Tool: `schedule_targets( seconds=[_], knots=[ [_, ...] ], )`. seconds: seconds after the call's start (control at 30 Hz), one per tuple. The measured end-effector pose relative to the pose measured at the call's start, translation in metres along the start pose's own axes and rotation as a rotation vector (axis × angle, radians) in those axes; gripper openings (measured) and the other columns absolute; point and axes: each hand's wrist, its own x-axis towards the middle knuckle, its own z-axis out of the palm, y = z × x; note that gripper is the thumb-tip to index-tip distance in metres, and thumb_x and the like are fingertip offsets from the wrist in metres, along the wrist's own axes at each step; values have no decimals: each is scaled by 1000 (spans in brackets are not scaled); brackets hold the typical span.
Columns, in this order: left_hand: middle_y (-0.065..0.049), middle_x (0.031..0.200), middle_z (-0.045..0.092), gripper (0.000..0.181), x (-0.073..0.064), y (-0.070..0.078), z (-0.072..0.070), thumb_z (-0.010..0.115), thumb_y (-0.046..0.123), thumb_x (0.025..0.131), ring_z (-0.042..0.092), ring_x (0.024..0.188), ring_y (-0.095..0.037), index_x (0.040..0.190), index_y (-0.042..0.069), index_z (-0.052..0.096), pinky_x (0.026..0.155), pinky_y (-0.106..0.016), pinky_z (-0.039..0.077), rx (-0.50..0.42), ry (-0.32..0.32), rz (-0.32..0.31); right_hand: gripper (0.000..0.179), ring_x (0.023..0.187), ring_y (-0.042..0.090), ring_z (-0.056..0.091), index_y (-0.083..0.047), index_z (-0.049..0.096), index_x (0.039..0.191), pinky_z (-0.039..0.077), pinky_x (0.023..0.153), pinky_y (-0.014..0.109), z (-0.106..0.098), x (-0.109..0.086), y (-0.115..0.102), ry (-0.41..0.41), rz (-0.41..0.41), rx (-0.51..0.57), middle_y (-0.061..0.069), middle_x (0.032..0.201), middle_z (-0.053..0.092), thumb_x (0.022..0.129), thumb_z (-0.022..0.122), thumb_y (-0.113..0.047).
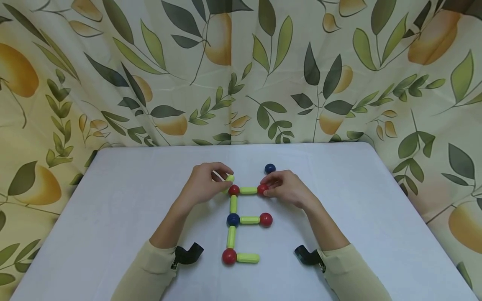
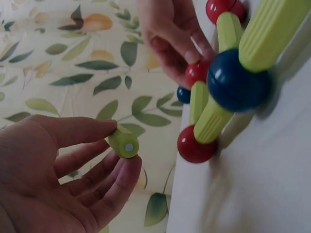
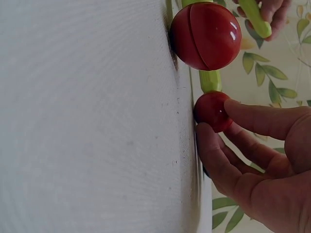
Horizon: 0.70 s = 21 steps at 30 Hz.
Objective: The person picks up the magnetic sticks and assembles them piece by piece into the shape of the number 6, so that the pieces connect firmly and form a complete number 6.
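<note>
My left hand [image 1: 204,182] pinches a yellow-green stick [image 2: 122,141] between thumb and fingertips, just above the far-left red ball [image 1: 234,190]. A pale round spot shows on the stick's end in the left wrist view. With thumb and fingers, my right hand [image 1: 289,189] holds the far-right red ball [image 3: 213,111], joined by a green stick [image 1: 248,190] to the far-left one. From there a column of sticks runs toward me through a blue ball [image 1: 233,219] to the near red ball [image 1: 229,256]. Off the blue ball, a stick [image 1: 249,220] leads to another red ball [image 1: 265,220].
A loose blue ball [image 1: 270,168] lies beyond my right hand. From the near red ball a stick [image 1: 247,258] points right with a free end. White cloth covers the table [image 1: 113,200]; a leaf-and-fruit patterned curtain [image 1: 241,83] hangs behind. Dark camera mounts [image 1: 190,253] sit on both wrists.
</note>
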Motion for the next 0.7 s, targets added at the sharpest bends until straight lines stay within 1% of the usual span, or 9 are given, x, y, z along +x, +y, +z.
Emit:
schedule_targets(
  seconds=[0.17, 0.33, 0.43, 0.57, 0.7],
  knots=[
    [0, 96, 71, 20, -8, 9, 12, 82, 19, 90, 69, 84, -17, 109, 19, 78, 71, -32, 57, -71, -26, -6, 27, 98, 26, 63, -8, 75, 118, 55, 84, 31, -2, 0, -1, 8, -2, 0, 10, 108, 73, 91, 78, -10],
    [-2, 93, 69, 20, -19, 15, 24, 83, 17, 89, 70, 77, -16, 108, 18, 76, 70, -31, 59, -165, -39, -62, 28, 99, 25, 63, -8, 75, 118, 56, 84, 30, -2, 1, -1, 6, -6, 2, 10, 109, 73, 91, 79, -11],
    [-3, 94, 69, 21, -25, 18, 31, 82, 17, 90, 71, 75, -17, 109, 16, 74, 70, -31, 60, -215, -52, -80, 28, 98, 25, 63, -8, 75, 118, 55, 83, 30, -1, 1, 0, 5, -3, 8, 10, 108, 73, 91, 79, -11],
    [-3, 95, 70, 21, -31, 19, 41, 81, 19, 90, 72, 72, -18, 109, 15, 72, 70, -32, 60, -249, -89, -77, 28, 97, 26, 63, -9, 75, 118, 55, 82, 30, 0, 0, 1, 1, -1, 16, 10, 106, 72, 90, 79, -11],
    [-2, 96, 71, 20, -34, 20, 49, 81, 20, 90, 72, 72, -15, 108, 16, 72, 69, -32, 60, -260, -122, -68, 28, 98, 26, 62, -9, 76, 117, 54, 82, 30, 1, 0, 2, 3, -7, 12, 10, 106, 72, 90, 79, -11]
  ],
)
